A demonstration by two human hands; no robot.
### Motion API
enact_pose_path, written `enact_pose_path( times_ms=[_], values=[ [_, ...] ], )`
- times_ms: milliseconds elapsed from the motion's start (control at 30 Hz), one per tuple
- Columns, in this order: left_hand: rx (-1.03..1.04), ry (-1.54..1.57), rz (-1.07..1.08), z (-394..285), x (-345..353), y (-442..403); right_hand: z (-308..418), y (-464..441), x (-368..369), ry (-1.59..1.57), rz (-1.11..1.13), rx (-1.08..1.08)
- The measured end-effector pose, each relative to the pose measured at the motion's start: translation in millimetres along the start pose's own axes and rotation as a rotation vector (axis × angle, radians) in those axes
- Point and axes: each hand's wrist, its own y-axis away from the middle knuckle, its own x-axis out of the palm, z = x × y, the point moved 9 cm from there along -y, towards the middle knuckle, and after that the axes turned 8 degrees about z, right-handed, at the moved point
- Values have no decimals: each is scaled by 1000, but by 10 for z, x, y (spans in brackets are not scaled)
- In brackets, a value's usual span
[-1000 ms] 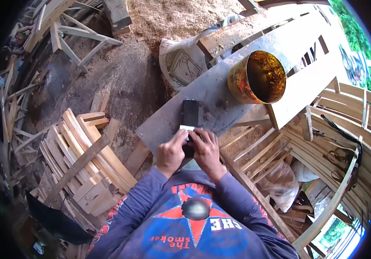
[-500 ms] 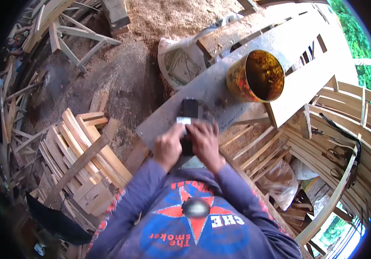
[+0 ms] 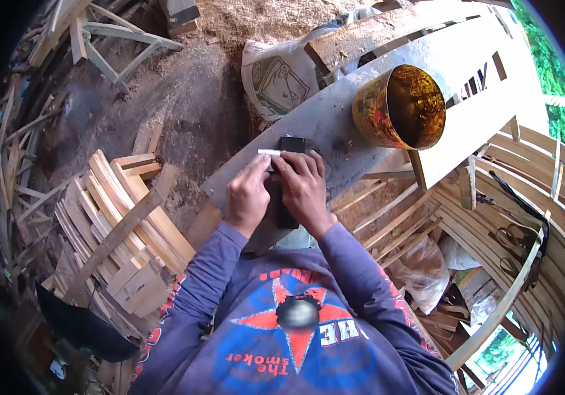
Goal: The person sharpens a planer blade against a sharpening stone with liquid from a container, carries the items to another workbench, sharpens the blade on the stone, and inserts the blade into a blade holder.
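Note:
A narrow white paper roll (image 3: 269, 152), much like a hand-rolled cigarette, is pinched between the fingertips of both hands. My left hand (image 3: 248, 197) grips its left end with bent fingers. At the other end, my right hand (image 3: 303, 187) presses it between thumb and fingers. Just beyond the fingertips a small black case (image 3: 293, 143) lies on the grey board (image 3: 230, 178). Under and between my hands is a long dark object (image 3: 287, 216), partly covered; I cannot make out its kind.
A large gold patterned tin (image 3: 401, 108) stands on the board to the right. Behind the board sits a printed sack (image 3: 276, 79). Cut wood strips (image 3: 131, 217) are stacked at left, wooden slats (image 3: 519, 197) at right, and sawdust (image 3: 243, 26) covers the far floor.
The white paper looked flat and wider before; now it is a thin roll. Both hands have moved slightly away from my body, and the view has shifted a little.

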Motion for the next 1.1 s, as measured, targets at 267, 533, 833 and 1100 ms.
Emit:
enact_pose_path(
  times_ms=[267,533,833,1100],
  values=[
    [-54,-23,33,35,24,164,-7,80,70,10,74,-47],
    [-16,8,8,16,67,371,12,239,50,-55,70,-91],
    [-58,25,42,15,90,337,-59,226,80,-37,103,-122],
    [-3,-12,69,-72,125,385,-106,379,82,-57,77,-65]
  ],
)
